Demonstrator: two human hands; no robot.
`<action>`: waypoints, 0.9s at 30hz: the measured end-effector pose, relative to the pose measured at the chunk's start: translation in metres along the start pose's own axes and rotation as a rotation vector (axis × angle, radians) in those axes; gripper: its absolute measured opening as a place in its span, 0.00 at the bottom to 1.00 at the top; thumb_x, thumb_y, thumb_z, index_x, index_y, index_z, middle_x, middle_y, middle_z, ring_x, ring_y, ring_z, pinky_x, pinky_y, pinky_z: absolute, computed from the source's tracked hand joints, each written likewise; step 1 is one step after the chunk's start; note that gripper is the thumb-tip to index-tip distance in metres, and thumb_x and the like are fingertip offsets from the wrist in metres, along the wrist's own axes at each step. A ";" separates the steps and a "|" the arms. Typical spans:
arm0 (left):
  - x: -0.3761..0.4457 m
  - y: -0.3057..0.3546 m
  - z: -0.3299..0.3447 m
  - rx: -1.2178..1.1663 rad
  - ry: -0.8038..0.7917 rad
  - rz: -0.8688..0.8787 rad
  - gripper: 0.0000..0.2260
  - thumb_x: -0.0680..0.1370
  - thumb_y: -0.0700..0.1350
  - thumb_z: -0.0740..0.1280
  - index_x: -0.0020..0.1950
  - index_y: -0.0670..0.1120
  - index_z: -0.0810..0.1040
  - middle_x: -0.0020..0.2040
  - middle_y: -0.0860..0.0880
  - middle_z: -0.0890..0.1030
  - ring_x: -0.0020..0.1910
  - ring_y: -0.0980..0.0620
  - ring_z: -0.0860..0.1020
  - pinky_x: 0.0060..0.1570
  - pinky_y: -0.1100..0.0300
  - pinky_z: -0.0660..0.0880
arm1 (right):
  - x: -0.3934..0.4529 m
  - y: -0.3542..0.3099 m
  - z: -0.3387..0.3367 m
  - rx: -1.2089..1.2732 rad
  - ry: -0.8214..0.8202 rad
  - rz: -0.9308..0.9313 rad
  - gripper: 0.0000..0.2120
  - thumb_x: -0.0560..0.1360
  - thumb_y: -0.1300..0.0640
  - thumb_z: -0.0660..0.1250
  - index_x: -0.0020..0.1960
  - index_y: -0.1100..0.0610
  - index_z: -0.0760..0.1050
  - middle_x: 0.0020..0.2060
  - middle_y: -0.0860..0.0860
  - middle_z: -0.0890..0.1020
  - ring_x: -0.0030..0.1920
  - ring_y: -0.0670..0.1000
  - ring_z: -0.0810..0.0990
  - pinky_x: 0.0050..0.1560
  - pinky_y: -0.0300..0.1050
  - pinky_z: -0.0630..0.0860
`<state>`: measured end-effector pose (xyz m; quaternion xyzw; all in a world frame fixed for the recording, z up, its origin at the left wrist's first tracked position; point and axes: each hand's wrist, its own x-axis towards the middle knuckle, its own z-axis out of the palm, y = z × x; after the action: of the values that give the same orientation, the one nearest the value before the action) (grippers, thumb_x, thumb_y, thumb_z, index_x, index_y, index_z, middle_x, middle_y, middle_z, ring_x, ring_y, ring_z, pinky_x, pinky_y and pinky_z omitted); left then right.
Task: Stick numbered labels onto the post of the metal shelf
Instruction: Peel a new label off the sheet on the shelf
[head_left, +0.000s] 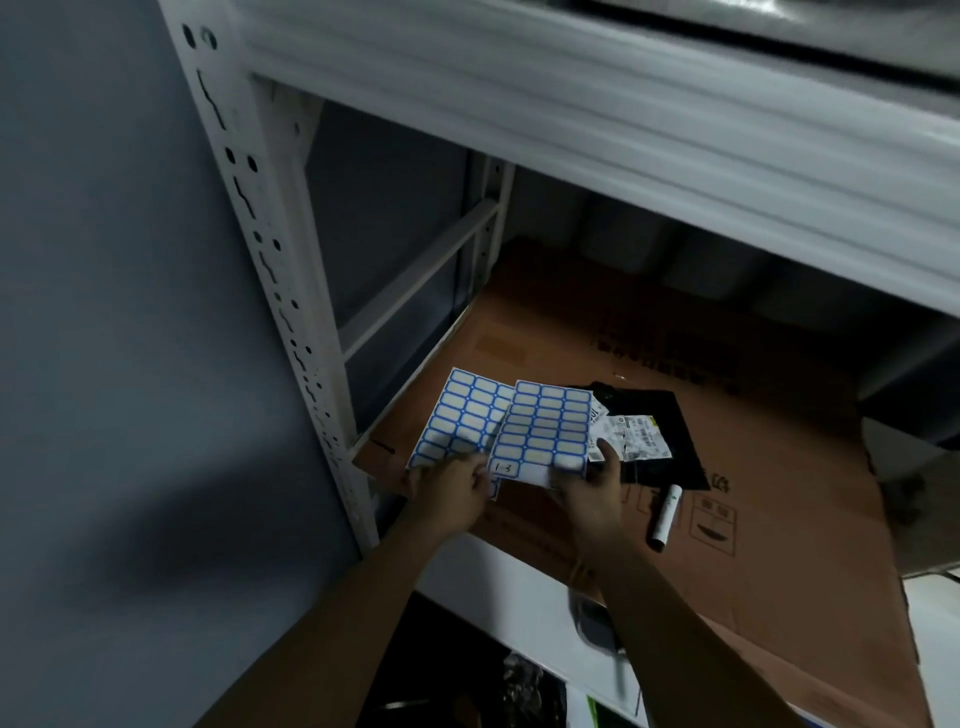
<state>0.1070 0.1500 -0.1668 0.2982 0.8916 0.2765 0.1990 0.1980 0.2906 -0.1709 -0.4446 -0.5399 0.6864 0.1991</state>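
Head camera, looking down and forward into a white metal shelf unit beside a grey wall. Two bare arms reach in over the lower shelf, which is covered by a flattened brown cardboard sheet (571, 332).

The left hand (452, 493) pinches the lower edge of one sheet of blue-bordered labels (462, 415). The right hand (592, 488) grips the lower right corner of a second label sheet (545, 431), thumb on top. The two sheets overlap slightly, the right one lying over the left one's edge. On the right sheet, the bottom-left label (506, 468) carries a handwritten number that looks like "1-3"; the other labels appear blank.

Behind the sheets, on the cardboard, lies a black plastic bag (660, 415) with a crumpled white printed slip (639, 436) on it. A white marker pen (665, 517) lies just beside the right hand.

The shelf post (280, 270), white with rows of slots and holes, rises at the left, near the left hand. No label can be seen stuck to it.

Judging by this, the step in hand is getting the written label ready, with peeling not yet begun. The next move likely calls for freeing one hand, lifting a corner of the numbered label with a fingertip, peeling it cleanly off, then carrying it left and pressing it flat on a face of the post between the holes.
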 end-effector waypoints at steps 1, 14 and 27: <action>0.001 0.001 -0.001 -0.074 0.004 -0.020 0.12 0.81 0.46 0.57 0.61 0.47 0.75 0.55 0.45 0.81 0.56 0.45 0.77 0.60 0.53 0.67 | -0.001 -0.001 0.001 0.062 -0.019 0.017 0.35 0.74 0.73 0.64 0.74 0.52 0.55 0.62 0.57 0.73 0.57 0.56 0.75 0.49 0.50 0.78; 0.006 0.010 -0.024 -0.891 0.086 -0.211 0.04 0.78 0.42 0.66 0.52 0.46 0.77 0.43 0.49 0.82 0.48 0.49 0.81 0.52 0.55 0.76 | -0.011 -0.021 0.021 0.197 -0.093 -0.042 0.31 0.74 0.72 0.65 0.69 0.47 0.62 0.57 0.56 0.78 0.52 0.53 0.79 0.49 0.46 0.76; -0.001 0.012 -0.045 -1.043 0.033 -0.145 0.07 0.80 0.39 0.61 0.52 0.46 0.78 0.44 0.49 0.82 0.40 0.60 0.82 0.44 0.68 0.77 | -0.030 -0.036 0.054 -0.721 -0.080 -0.989 0.09 0.74 0.51 0.66 0.48 0.52 0.83 0.42 0.45 0.79 0.47 0.40 0.68 0.46 0.27 0.64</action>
<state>0.0889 0.1407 -0.1246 0.0925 0.6569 0.6738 0.3255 0.1620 0.2495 -0.1250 -0.1545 -0.8875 0.3028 0.3109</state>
